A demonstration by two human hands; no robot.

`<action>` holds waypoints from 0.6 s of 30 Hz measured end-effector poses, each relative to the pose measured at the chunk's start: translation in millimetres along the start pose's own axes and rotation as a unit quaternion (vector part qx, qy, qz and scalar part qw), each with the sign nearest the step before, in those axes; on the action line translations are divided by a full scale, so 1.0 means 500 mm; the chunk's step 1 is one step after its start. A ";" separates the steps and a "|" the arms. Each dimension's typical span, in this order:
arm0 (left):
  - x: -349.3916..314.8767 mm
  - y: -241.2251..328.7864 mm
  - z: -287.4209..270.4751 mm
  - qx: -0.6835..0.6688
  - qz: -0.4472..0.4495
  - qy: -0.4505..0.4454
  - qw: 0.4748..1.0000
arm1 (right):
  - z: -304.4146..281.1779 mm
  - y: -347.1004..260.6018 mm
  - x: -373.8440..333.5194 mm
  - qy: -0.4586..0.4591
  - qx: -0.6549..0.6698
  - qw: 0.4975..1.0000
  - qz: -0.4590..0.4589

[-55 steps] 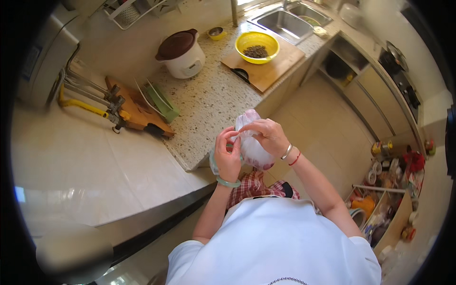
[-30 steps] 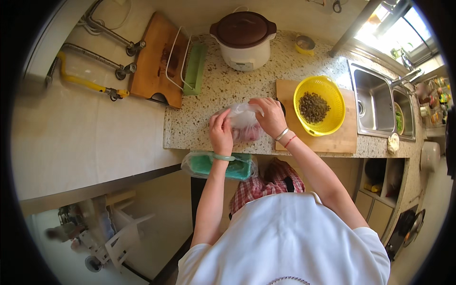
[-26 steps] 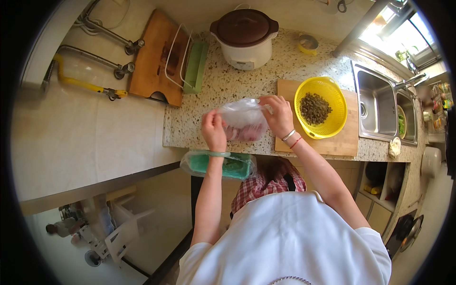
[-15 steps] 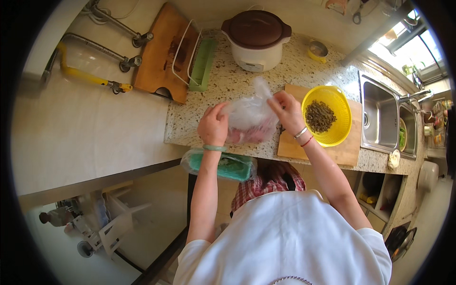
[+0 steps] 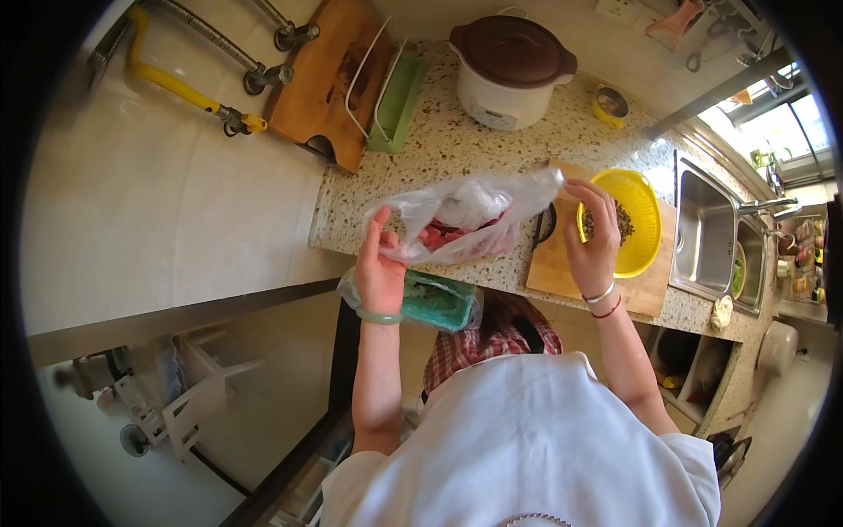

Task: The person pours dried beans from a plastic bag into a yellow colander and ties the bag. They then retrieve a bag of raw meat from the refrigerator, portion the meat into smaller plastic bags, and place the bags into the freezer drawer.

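Observation:
A clear plastic bag [image 5: 505, 189] is stretched sideways above the counter's front edge, its mouth spread open. Inside lie red pieces that look like raw meat [image 5: 442, 235], beside a crumpled whitish lump. My left hand [image 5: 380, 279], with a green bangle at the wrist, grips the bag's left rim, fingers curled up through the opening. At the opposite corner, my right hand [image 5: 597, 241] has its fingertips on the drawn-out plastic. Just behind that hand, a yellow colander [image 5: 647, 220] with small dark brown-green bits stands on a wooden cutting board [image 5: 558, 277].
A white cooker with a brown lid [image 5: 514, 75] stands at the back. To its left are a green rack tray [image 5: 399, 101] and an upright wooden board [image 5: 320, 83]. The steel sink [image 5: 702, 224] lies right. Below the counter edge hangs a bag-lined green bin [image 5: 435, 303].
The bag has gone from bunched together to pulled wide, showing the red pieces. My right hand has moved right, in front of the colander; my left has turned and shifted slightly left.

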State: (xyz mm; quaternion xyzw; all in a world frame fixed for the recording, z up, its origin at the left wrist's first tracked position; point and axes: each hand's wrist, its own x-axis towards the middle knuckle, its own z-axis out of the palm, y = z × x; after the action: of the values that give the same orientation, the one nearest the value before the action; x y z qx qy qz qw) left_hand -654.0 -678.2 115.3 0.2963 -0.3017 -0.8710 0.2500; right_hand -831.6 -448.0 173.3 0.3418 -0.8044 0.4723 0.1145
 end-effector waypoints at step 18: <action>-0.050 -0.015 0.031 0.302 0.176 -0.052 0.936 | 0.195 0.047 -0.085 -0.261 -0.190 0.946 0.032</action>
State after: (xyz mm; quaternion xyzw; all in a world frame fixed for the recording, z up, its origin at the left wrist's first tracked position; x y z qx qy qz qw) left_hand -648.6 -652.0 129.4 0.2537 -0.6103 -0.6954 0.2823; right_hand -802.0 -503.2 84.3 0.3986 -0.8917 0.2083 -0.0515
